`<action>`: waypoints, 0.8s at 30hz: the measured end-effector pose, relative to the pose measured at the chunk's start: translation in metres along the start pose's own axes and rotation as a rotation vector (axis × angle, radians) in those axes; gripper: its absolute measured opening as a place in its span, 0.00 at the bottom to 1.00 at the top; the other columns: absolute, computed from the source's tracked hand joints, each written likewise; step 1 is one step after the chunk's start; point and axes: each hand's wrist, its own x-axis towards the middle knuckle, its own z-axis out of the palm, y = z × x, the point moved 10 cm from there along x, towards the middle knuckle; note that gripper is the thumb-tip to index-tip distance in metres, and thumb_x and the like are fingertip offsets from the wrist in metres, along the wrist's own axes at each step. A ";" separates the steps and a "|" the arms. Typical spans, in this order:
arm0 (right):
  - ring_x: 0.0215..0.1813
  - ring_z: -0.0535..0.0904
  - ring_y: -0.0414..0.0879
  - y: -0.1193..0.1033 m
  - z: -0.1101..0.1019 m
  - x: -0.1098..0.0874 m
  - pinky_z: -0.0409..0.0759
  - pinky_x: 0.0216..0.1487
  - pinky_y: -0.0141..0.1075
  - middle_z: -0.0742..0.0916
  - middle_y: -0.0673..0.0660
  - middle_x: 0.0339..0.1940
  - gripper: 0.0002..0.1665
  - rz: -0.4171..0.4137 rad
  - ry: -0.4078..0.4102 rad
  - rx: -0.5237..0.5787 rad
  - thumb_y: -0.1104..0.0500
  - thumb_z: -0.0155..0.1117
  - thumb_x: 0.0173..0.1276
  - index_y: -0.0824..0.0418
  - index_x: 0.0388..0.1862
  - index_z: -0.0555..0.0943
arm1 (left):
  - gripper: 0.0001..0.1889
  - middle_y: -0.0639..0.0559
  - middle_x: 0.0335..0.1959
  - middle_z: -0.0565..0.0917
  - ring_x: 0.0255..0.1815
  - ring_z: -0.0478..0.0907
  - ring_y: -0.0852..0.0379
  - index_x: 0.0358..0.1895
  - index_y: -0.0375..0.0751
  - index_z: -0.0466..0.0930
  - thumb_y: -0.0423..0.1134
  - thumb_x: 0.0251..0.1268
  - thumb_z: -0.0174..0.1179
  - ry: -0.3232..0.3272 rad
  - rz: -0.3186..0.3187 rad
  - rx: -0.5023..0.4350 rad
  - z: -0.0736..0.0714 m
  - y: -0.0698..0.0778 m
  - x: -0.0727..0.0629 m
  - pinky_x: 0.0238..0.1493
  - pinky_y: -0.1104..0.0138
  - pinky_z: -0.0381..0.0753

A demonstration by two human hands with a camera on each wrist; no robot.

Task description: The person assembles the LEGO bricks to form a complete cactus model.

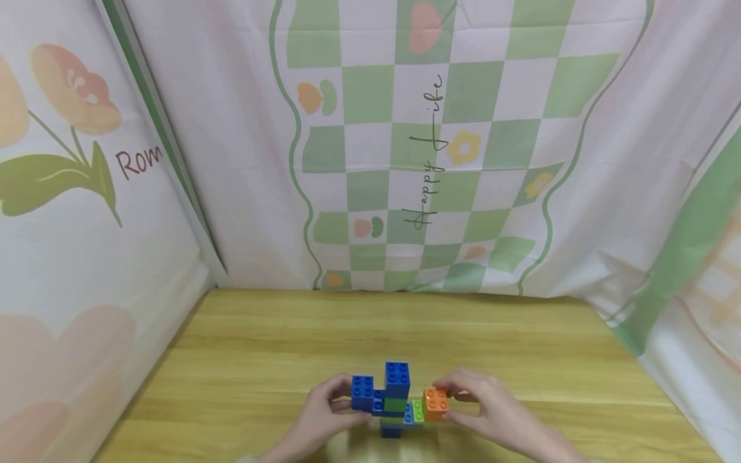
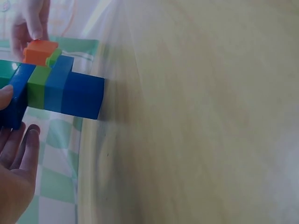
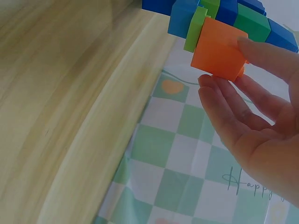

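A built stack of toy building blocks stands between the two hands, with a tall blue block (image 1: 397, 388) on top, green layers in the middle and a dark blue block (image 2: 84, 95) at its foot. My left hand (image 1: 321, 411) grips the blue block (image 1: 362, 393) on the stack's left arm between thumb and fingers. On the other side, my right hand (image 1: 492, 404) pinches an orange block (image 3: 219, 49) between thumb and fingertips. The orange block sits against a thin lime-green block (image 3: 196, 29); whether the two are pressed fully together I cannot tell.
A wood-grain table (image 1: 278, 334) lies under the hands. Behind it hangs a white curtain with green checks (image 1: 370, 148), and printed cloth walls stand at the left (image 1: 64, 257) and right.
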 end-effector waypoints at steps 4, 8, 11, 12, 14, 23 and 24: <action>0.47 0.84 0.37 0.002 0.000 -0.001 0.89 0.41 0.34 0.88 0.54 0.44 0.19 0.009 0.001 0.013 0.60 0.73 0.60 0.58 0.50 0.81 | 0.22 0.36 0.48 0.83 0.48 0.82 0.65 0.51 0.34 0.79 0.36 0.52 0.74 0.007 0.002 0.019 -0.001 0.000 0.001 0.55 0.72 0.84; 0.47 0.84 0.36 0.004 0.000 -0.002 0.89 0.41 0.33 0.88 0.54 0.44 0.18 0.019 0.002 0.024 0.59 0.72 0.61 0.58 0.50 0.81 | 0.22 0.37 0.48 0.83 0.48 0.83 0.64 0.50 0.35 0.79 0.36 0.52 0.74 0.011 0.000 0.022 -0.002 0.001 0.001 0.56 0.72 0.84; 0.47 0.84 0.36 0.006 0.001 -0.002 0.89 0.41 0.34 0.88 0.55 0.44 0.17 0.036 -0.001 0.043 0.58 0.72 0.62 0.57 0.50 0.81 | 0.22 0.38 0.48 0.83 0.49 0.83 0.62 0.51 0.35 0.80 0.37 0.52 0.74 0.010 -0.014 0.016 -0.004 0.001 0.001 0.56 0.71 0.84; 0.47 0.84 0.35 0.007 0.001 -0.002 0.89 0.41 0.34 0.88 0.55 0.44 0.17 0.042 -0.001 0.049 0.58 0.72 0.62 0.58 0.50 0.81 | 0.22 0.39 0.48 0.83 0.50 0.83 0.61 0.51 0.35 0.80 0.37 0.53 0.74 0.010 -0.021 0.017 -0.004 0.000 0.001 0.56 0.71 0.84; 0.47 0.83 0.35 0.009 0.001 -0.002 0.89 0.41 0.34 0.88 0.55 0.45 0.17 0.055 -0.001 0.063 0.58 0.72 0.62 0.58 0.50 0.81 | 0.22 0.40 0.48 0.83 0.51 0.83 0.57 0.51 0.37 0.81 0.38 0.53 0.74 0.012 -0.036 0.020 -0.005 -0.001 0.002 0.56 0.71 0.84; 0.45 0.83 0.34 0.023 0.001 -0.001 0.88 0.44 0.31 0.88 0.60 0.45 0.17 0.140 -0.004 0.166 0.58 0.71 0.63 0.62 0.50 0.81 | 0.20 0.44 0.46 0.85 0.49 0.83 0.60 0.50 0.38 0.82 0.39 0.53 0.74 0.041 -0.050 0.063 -0.008 -0.001 0.008 0.55 0.73 0.84; 0.45 0.84 0.34 0.025 0.001 -0.001 0.88 0.44 0.31 0.88 0.60 0.45 0.17 0.153 -0.005 0.179 0.57 0.71 0.63 0.62 0.50 0.81 | 0.20 0.44 0.45 0.85 0.49 0.82 0.61 0.49 0.37 0.82 0.38 0.53 0.74 0.044 -0.048 0.066 -0.009 -0.001 0.008 0.55 0.73 0.84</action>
